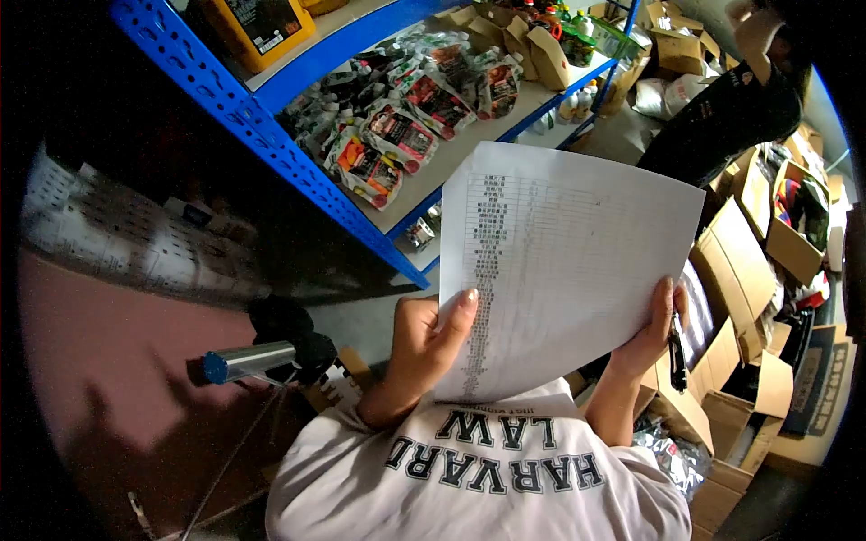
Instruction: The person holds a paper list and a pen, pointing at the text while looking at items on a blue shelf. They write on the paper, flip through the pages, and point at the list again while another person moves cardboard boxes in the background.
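A large white printed list (577, 243) is spread before my chest, its left side filled with rows of small text and faint table lines. My left hand (424, 338) grips its lower left edge, thumb lying flat on the printed side. At the opposite edge, my right hand (651, 329) pinches the paper between thumb and fingers. A black pen (677, 356) is also tucked in that hand, pointing down along its outer side. The paper's bottom edge overlaps my light shirt (505, 460) in this view.
Left of centre, a blue metal rack (334, 221) bears several plastic food pouches (397, 131), with bottles (577, 41) farther back. Open cardboard boxes (735, 270) crowd the right side. A person in dark clothes (722, 126) stands behind them. A metal cylinder (253, 362) sticks out at lower left.
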Demonstrator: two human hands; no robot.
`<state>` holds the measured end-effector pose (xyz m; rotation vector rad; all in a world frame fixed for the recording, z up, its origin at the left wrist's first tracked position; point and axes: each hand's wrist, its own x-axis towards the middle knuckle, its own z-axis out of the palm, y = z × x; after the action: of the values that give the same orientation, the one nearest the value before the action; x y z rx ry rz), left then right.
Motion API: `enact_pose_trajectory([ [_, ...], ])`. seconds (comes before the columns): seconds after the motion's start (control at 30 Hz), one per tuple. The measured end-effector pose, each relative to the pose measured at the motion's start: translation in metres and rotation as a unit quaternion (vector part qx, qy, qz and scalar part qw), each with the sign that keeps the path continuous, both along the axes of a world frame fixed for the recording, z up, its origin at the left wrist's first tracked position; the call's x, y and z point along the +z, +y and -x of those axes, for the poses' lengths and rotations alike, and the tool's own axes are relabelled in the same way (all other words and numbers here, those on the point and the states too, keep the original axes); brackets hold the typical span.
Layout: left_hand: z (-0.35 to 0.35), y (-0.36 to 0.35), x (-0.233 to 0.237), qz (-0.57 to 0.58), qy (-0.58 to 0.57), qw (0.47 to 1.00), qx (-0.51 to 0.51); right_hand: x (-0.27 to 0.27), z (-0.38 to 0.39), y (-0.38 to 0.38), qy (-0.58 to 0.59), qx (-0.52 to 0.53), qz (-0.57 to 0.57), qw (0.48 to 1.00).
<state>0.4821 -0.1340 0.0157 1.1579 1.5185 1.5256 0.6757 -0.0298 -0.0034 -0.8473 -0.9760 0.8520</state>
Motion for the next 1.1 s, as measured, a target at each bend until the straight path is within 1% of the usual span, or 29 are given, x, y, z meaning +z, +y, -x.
enact_pose_trajectory([
  [0.03, 0.001, 0.000, -0.001, 0.010, 0.023, 1.000, 0.011, 0.001, 0.001, 0.001, 0.006, 0.006, -0.006, 1.000],
  [0.07, 0.001, 0.001, -0.002, -0.007, 0.065, 0.998, 0.018, 0.001, 0.002, 0.002, 0.019, 0.010, -0.001, 1.000],
  [0.13, 0.001, 0.003, 0.001, -0.020, 0.110, 0.993, 0.036, 0.002, 0.003, 0.002, 0.043, 0.018, 0.012, 0.999],
  [0.17, 0.001, 0.003, 0.003, -0.027, 0.132, 0.990, 0.044, 0.003, 0.003, 0.002, 0.027, 0.014, 0.007, 1.000],
  [0.23, 0.003, 0.004, -0.002, -0.030, 0.137, 0.989, 0.047, 0.007, 0.004, 0.006, -0.005, 0.004, -0.006, 1.000],
  [0.33, 0.003, 0.003, -0.001, -0.038, 0.124, 0.990, 0.055, 0.011, 0.004, 0.013, -0.057, -0.045, -0.054, 0.996],
  [0.37, 0.002, 0.003, 0.000, -0.040, 0.115, 0.991, 0.059, 0.008, 0.000, 0.018, -0.086, -0.089, -0.090, 0.988],
  [0.43, 0.001, 0.001, 0.002, -0.043, 0.115, 0.990, 0.076, 0.007, -0.001, 0.022, -0.002, -0.058, -0.141, 0.988],
  [0.47, 0.001, 0.000, 0.003, -0.045, 0.116, 0.989, 0.084, 0.008, -0.006, 0.022, -0.035, -0.046, -0.169, 0.984],
  [0.5, 0.002, 0.001, 0.002, -0.046, 0.101, 0.991, 0.079, 0.014, -0.003, 0.021, -0.108, -0.173, -0.179, 0.962],
  [0.57, 0.004, 0.002, -0.001, -0.048, 0.072, 0.994, 0.068, 0.011, -0.007, 0.022, -0.059, -0.210, -0.254, 0.942],
  [0.6, 0.003, 0.003, -0.001, -0.043, 0.071, 0.994, 0.073, 0.012, -0.013, 0.014, -0.003, -0.113, -0.250, 0.962],
  [0.63, 0.003, 0.003, -0.001, -0.038, 0.071, 0.994, 0.076, 0.012, -0.012, 0.008, 0.009, -0.015, -0.264, 0.964],
  [0.67, 0.002, 0.002, -0.001, -0.033, 0.070, 0.994, 0.079, 0.015, -0.008, 0.000, 0.021, 0.081, -0.267, 0.960],
  [0.7, 0.002, 0.002, -0.002, -0.039, 0.070, 0.994, 0.077, 0.019, -0.002, -0.002, 0.041, 0.165, -0.296, 0.940],
  [0.77, 0.003, 0.002, -0.007, -0.052, 0.069, 0.993, 0.076, 0.012, 0.008, -0.008, 0.065, 0.124, -0.291, 0.946],
  [0.83, 0.007, 0.001, -0.006, -0.037, 0.062, 0.996, 0.059, 0.007, 0.013, -0.014, -0.067, 0.144, -0.236, 0.959],
  [0.87, 0.009, 0.001, -0.005, -0.030, 0.058, 0.997, 0.051, 0.007, 0.021, -0.018, -0.029, 0.155, -0.240, 0.958],
  [0.9, 0.008, 0.001, -0.005, -0.032, 0.063, 0.996, 0.059, 0.005, 0.021, -0.020, -0.060, 0.172, -0.243, 0.953],
  [1.0, 0.007, 0.001, -0.004, -0.036, 0.068, 0.994, 0.071, 0.004, 0.021, -0.022, -0.098, 0.191, -0.253, 0.943],
  [1.1, 0.008, 0.000, -0.005, -0.036, 0.065, 0.995, 0.067, 0.006, 0.023, -0.022, -0.095, 0.194, -0.250, 0.944],
])
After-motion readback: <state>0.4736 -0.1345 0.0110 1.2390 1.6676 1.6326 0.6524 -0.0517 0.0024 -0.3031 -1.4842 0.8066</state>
